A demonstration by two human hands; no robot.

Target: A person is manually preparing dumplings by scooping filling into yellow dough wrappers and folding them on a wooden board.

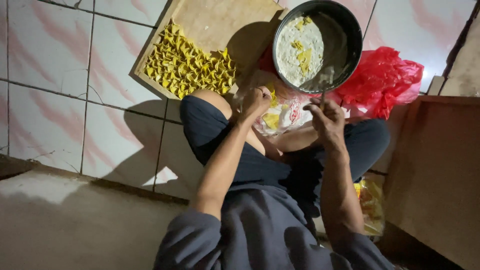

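I sit on a tiled floor with my knees bent. My left hand (256,100) is closed around a yellow dumpling wrapper (272,95), held above a plastic bag with more yellow wrappers (271,120). My right hand (326,117) grips a thin utensil (323,95) whose tip reaches into the dark round pan (351,30). The pan holds pale filling (295,52) with a few yellow pieces on it. To the left, a wooden board (220,20) carries several folded yellow dumplings (187,67).
A crumpled red plastic bag (385,77) lies right of the pan. A brown wooden surface (440,170) stands at the right. Another bag with yellow contents (370,200) lies under my right leg. White tiles with pink streaks (50,75) cover the floor at left.
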